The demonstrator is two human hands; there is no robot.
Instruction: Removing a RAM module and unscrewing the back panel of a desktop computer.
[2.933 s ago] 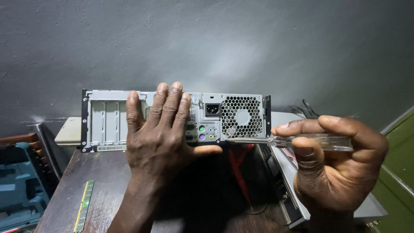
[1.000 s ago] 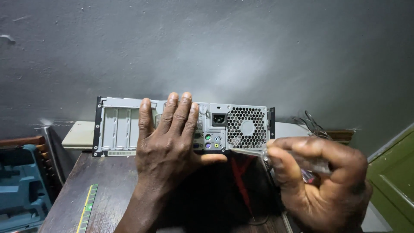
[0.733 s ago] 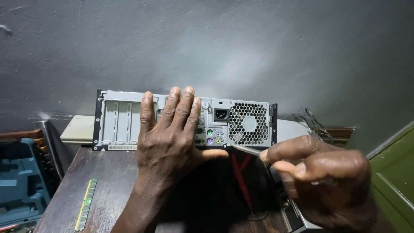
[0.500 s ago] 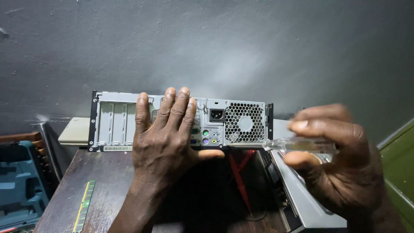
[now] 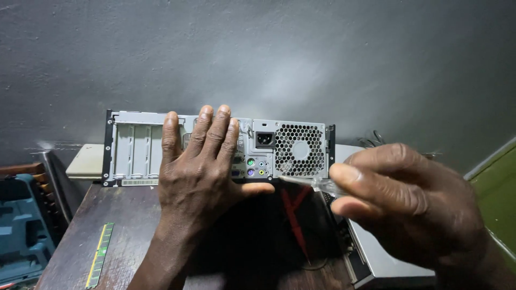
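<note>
Where the frame begins at far left, one teal tool case (image 5: 19,225) lies open beside the dark wooden bench (image 5: 134,225). One green memory stick (image 5: 100,255) lies flat on the bench, long axis running toward the wall, well apart from the hands. One desktop computer case (image 5: 134,150) lies on the bench with its rear panel facing the camera, long axis left to right along the grey wall (image 5: 258,53). Rear panel, counted: one honeycomb fan grille (image 5: 300,150), one power socket (image 5: 265,139), and several slot covers at left. Left hand (image 5: 201,172) open, fingers spread, palm flat on the case, thumb out to the right along its lower edge. One red X mark (image 5: 293,212) shows on the black top of the case just right of that hand. Right hand (image 5: 408,204) closed around one clear-handled screwdriver (image 5: 312,183); the tool lies almost level, tip pointing left at the lower right corner of the rear panel, just under the grille. A second, silver case (image 5: 387,263) sits below the right hand.
</note>
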